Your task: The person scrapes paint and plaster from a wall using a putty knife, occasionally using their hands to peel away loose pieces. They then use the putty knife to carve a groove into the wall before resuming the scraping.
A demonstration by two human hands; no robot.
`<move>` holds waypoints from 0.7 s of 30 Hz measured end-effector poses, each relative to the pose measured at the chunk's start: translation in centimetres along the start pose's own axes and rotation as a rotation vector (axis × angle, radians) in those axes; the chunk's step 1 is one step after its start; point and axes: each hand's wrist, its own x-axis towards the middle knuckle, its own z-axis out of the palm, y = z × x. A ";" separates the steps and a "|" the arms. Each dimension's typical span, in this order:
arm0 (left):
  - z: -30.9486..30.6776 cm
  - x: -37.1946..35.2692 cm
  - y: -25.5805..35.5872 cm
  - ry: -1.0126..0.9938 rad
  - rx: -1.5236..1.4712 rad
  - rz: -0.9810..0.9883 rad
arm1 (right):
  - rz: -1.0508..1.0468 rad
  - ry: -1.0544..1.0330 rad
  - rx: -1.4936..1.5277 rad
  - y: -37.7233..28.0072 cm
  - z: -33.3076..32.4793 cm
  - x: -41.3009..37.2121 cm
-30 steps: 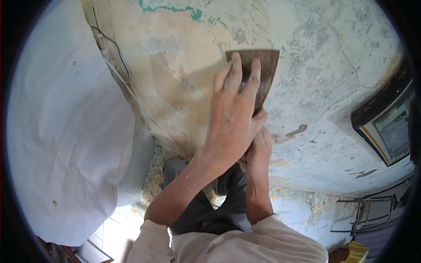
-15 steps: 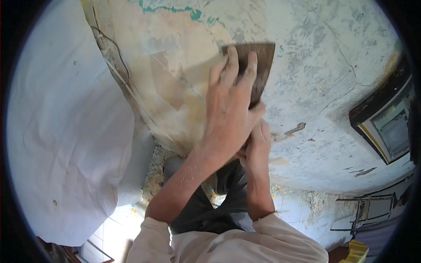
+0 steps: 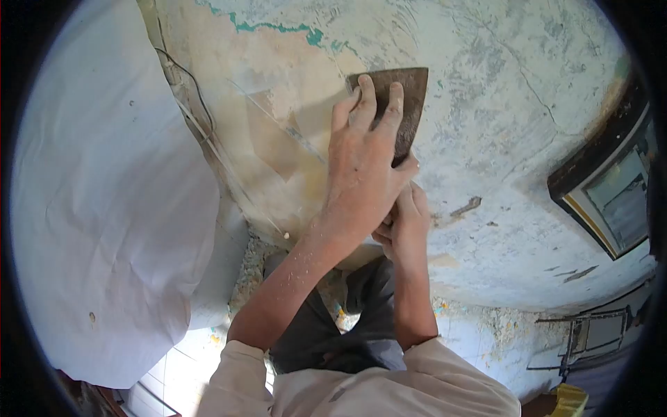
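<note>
A wide, dark metal scraper (image 3: 415,97) lies with its blade against the worn wall, its broad edge pointing up. My left hand (image 3: 361,149) presses on the blade with fingers spread over it, and its thumb reaches across the lower end. Below it, my right hand (image 3: 411,219) is closed around the scraper's handle, which is mostly hidden by both hands. Pale dust speckles my left forearm. Around the blade the wall (image 3: 479,139) is patchy, with grey and cream areas and a line of green paint (image 3: 316,36) higher up.
A white sheet (image 3: 111,194) hangs at the left, beside a dark cable (image 3: 191,76) on the wall. To the right is a dark-framed opening or picture (image 3: 618,201). Flakes of debris (image 3: 504,330) litter the floor along the wall. A metal rack (image 3: 590,333) stands lower right.
The scraper has shifted slightly up the wall with both hands still on it. A small pale chip now shows beside my left forearm. The view has tilted slightly.
</note>
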 end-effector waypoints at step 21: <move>-0.8 -0.5 -0.6 -0.060 -0.098 0.081 | -0.053 -0.031 -0.018 2.2 -1.3 -0.5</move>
